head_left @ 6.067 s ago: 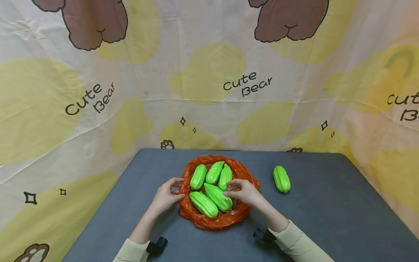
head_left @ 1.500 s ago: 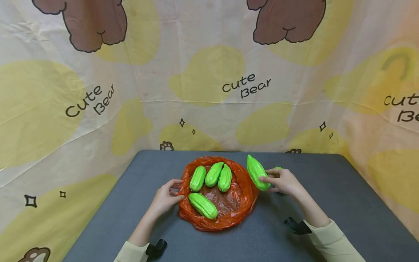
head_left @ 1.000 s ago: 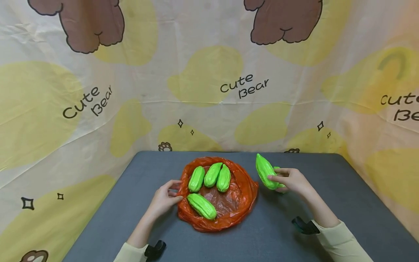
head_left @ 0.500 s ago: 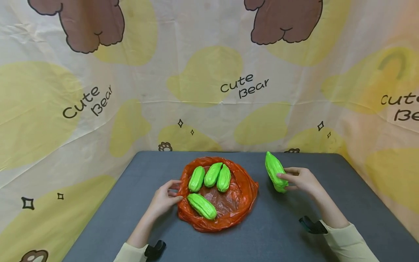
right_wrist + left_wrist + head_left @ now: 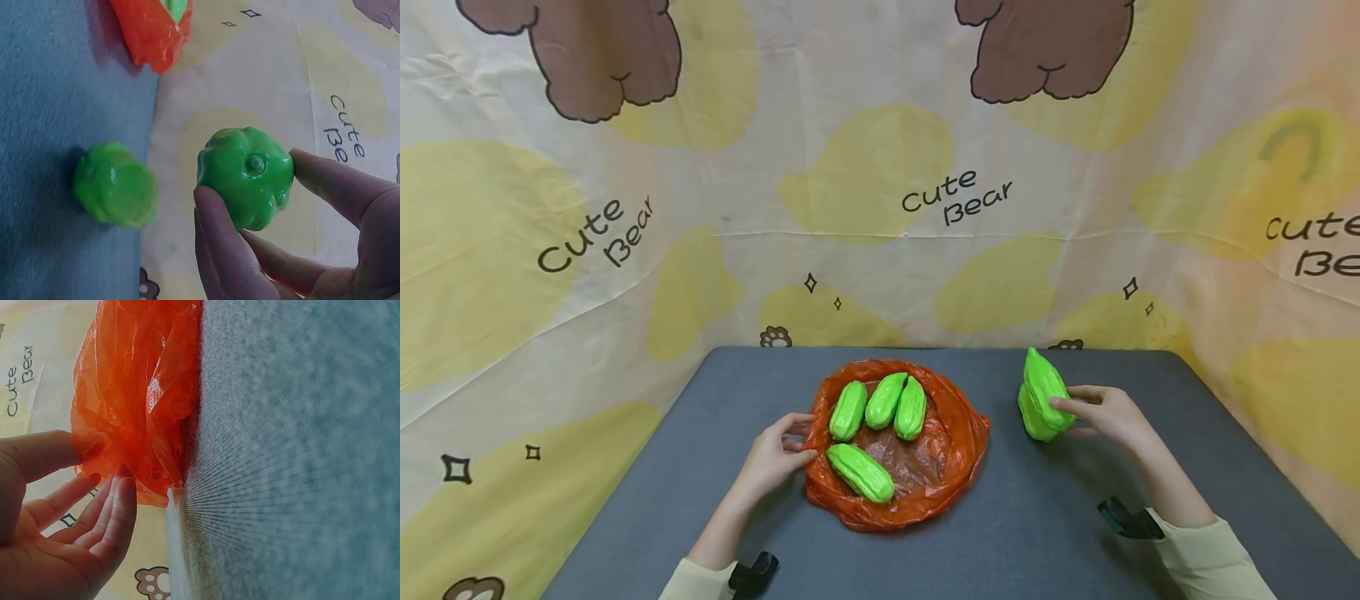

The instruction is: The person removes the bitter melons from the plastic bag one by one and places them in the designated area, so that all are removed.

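Observation:
My right hand (image 5: 1108, 412) grips a bright green ridged gourd (image 5: 1043, 379) between thumb and fingers, its pointed end up and away. In the right wrist view this held gourd (image 5: 247, 178) shows its round stem end, and the other gourd (image 5: 115, 184) stands apart from it on the table. From the head, the held one overlaps that table gourd (image 5: 1036, 423). My left hand (image 5: 775, 454) holds the left side of an orange plastic bag (image 5: 955, 492), thumb and fingertips at its crumpled edge (image 5: 103, 444). Several like gourds (image 5: 861, 473) lie inside the opened bag.
The bag sits mid-table on a dark grey table top (image 5: 970, 558). Behind and beside the table hangs a yellow and white cloth (image 5: 865, 275) with bear prints. A black strap device (image 5: 1129, 518) is on the right wrist, and another (image 5: 754, 575) on the left.
My right hand has taken one gourd out of the bag and carried it right, over the gourd lying on the table. My left hand stays at the bag's left side.

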Motion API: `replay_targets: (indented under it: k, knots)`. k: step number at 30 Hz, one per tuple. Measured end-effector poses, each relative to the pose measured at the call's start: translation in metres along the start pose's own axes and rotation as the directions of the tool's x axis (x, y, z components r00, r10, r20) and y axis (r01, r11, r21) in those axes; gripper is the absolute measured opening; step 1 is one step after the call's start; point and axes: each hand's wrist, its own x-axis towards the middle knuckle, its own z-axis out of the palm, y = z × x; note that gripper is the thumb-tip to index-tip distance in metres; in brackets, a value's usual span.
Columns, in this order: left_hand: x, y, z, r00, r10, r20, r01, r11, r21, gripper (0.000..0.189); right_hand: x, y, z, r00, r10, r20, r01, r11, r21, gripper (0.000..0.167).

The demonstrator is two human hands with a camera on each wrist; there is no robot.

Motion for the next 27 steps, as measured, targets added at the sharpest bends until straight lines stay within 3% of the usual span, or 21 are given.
replay_targets:
  k: [13,27]
  knots:
    - [0.001,-0.003,0.000,1.000,0.018,0.000,-0.018,1.000,0.003,0.048,-0.006,0.012,-0.020,1.000,0.029,-0.010,-0.029,0.999,-0.015,0.079]
    - [0.001,-0.003,0.000,1.000,0.009,-0.003,-0.009,1.000,0.017,0.048,-0.004,0.027,-0.028,0.997,0.081,-0.011,-0.081,0.997,0.003,0.080]
